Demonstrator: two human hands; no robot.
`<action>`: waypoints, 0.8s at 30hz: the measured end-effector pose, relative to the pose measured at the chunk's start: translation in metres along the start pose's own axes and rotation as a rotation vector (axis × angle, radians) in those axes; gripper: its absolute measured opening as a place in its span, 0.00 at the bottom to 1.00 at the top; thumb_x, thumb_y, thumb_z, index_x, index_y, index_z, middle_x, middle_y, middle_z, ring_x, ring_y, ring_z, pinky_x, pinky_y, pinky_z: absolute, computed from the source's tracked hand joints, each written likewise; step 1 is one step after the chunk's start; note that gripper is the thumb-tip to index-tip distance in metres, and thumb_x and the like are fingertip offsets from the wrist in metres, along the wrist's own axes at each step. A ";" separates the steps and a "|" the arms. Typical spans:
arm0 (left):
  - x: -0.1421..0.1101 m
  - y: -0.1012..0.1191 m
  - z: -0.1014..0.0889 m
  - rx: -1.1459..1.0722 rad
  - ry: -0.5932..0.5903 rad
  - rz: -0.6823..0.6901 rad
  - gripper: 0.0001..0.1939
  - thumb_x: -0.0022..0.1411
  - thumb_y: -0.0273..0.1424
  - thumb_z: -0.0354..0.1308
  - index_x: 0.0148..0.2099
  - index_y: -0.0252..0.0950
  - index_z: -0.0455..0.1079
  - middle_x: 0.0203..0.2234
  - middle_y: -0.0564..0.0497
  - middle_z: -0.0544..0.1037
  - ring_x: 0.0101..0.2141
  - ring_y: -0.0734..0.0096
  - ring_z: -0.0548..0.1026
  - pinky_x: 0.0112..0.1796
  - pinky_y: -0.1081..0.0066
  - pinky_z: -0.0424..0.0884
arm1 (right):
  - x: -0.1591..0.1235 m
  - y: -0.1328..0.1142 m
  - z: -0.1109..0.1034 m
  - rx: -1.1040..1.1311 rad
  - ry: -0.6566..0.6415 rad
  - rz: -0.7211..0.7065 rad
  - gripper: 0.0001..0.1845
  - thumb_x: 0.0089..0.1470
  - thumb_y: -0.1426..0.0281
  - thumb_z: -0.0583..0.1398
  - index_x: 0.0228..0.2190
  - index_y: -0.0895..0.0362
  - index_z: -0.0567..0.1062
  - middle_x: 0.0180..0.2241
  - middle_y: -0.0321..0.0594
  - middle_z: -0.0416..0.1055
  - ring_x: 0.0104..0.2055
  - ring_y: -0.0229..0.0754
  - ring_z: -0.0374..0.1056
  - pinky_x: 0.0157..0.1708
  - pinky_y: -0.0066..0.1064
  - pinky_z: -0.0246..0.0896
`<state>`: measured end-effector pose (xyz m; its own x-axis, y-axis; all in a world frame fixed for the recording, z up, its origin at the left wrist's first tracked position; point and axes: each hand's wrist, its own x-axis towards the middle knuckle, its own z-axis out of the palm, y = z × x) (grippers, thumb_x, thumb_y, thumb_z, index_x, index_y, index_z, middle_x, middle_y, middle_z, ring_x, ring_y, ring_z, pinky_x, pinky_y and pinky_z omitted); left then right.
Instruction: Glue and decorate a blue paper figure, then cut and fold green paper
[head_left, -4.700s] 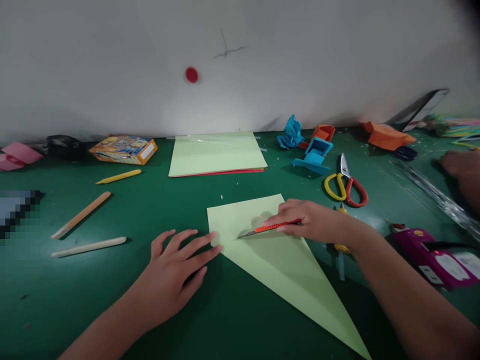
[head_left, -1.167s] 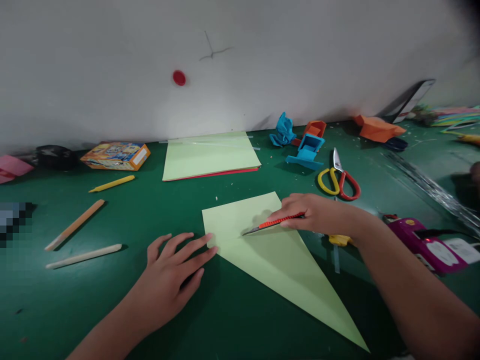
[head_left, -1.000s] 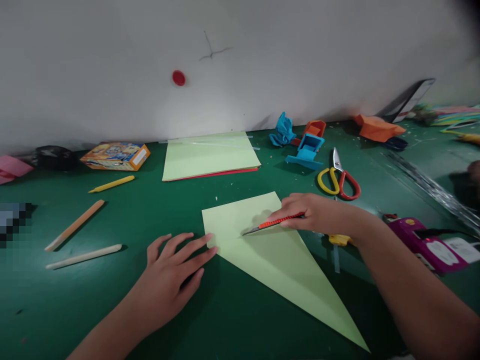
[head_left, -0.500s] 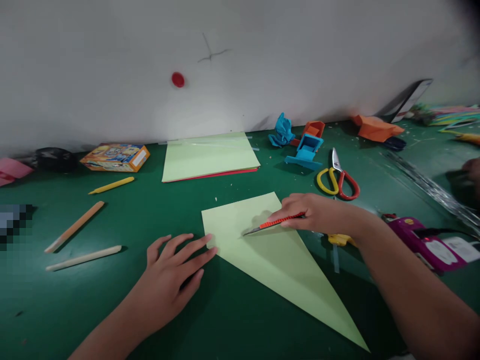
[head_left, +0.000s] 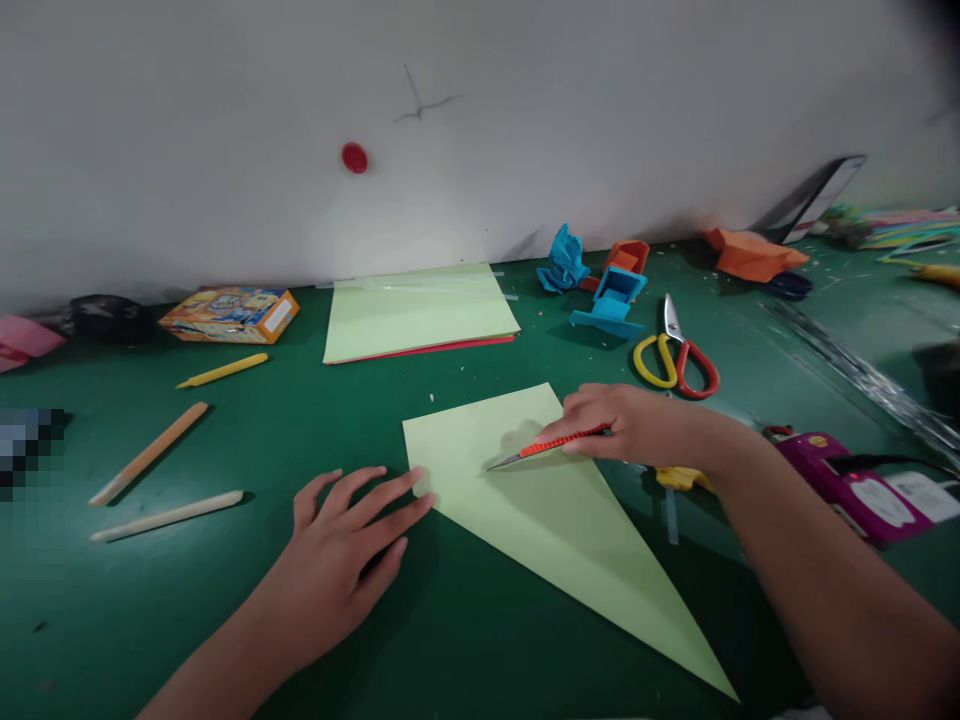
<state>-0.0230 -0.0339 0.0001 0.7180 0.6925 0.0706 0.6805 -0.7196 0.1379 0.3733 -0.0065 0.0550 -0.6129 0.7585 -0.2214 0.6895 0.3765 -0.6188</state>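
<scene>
A pale green sheet of paper [head_left: 555, 530], folded or cut to a long pointed shape, lies on the green table. My left hand [head_left: 349, 550] rests flat with its fingers spread, two fingertips touching the sheet's left corner. In my right hand [head_left: 611, 420] is a slim tool [head_left: 551, 444] with a red ribbed handle and a pointed metal tip; whether it is tweezers or a knife I cannot tell. Its tip meets the paper near the upper left part. My right fingers are closed round the handle, and the palm is turned out of sight.
Behind the sheet lies a stack of green paper [head_left: 420, 315] taped down. Scissors [head_left: 675, 355], blue folded paper pieces [head_left: 611, 305] and a purple device [head_left: 851, 485] are to the right. Clay-like sticks [head_left: 169, 517], a yellow crayon-like stick [head_left: 225, 370] and an orange box [head_left: 229, 315] are left.
The tool's tip has shifted very slightly on the paper. At the far right edge a dark shape, partly in view, has moved. Both my hands stay nearly in place.
</scene>
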 end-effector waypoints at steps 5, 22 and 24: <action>0.000 -0.002 0.000 0.001 -0.012 0.016 0.28 0.73 0.31 0.50 0.70 0.62 0.60 0.67 0.59 0.67 0.64 0.50 0.65 0.62 0.43 0.57 | -0.001 0.002 0.000 0.006 0.005 0.008 0.22 0.68 0.50 0.53 0.58 0.36 0.76 0.38 0.42 0.74 0.44 0.50 0.67 0.45 0.39 0.62; 0.000 0.000 0.000 -0.003 0.000 0.002 0.27 0.74 0.31 0.49 0.69 0.62 0.61 0.66 0.59 0.68 0.63 0.49 0.65 0.61 0.42 0.57 | -0.002 0.002 -0.002 -0.005 0.023 0.010 0.22 0.67 0.49 0.54 0.58 0.36 0.76 0.39 0.42 0.75 0.41 0.48 0.68 0.43 0.38 0.64; 0.000 0.000 0.000 -0.006 0.000 -0.001 0.27 0.74 0.31 0.49 0.69 0.62 0.61 0.66 0.60 0.68 0.63 0.49 0.65 0.61 0.41 0.57 | -0.003 0.002 -0.002 0.003 0.029 0.011 0.22 0.67 0.49 0.55 0.57 0.36 0.76 0.38 0.42 0.75 0.41 0.48 0.68 0.43 0.38 0.64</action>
<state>-0.0228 -0.0335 0.0003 0.7171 0.6934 0.0703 0.6805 -0.7184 0.1441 0.3774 -0.0066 0.0556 -0.5940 0.7777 -0.2059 0.6949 0.3670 -0.6184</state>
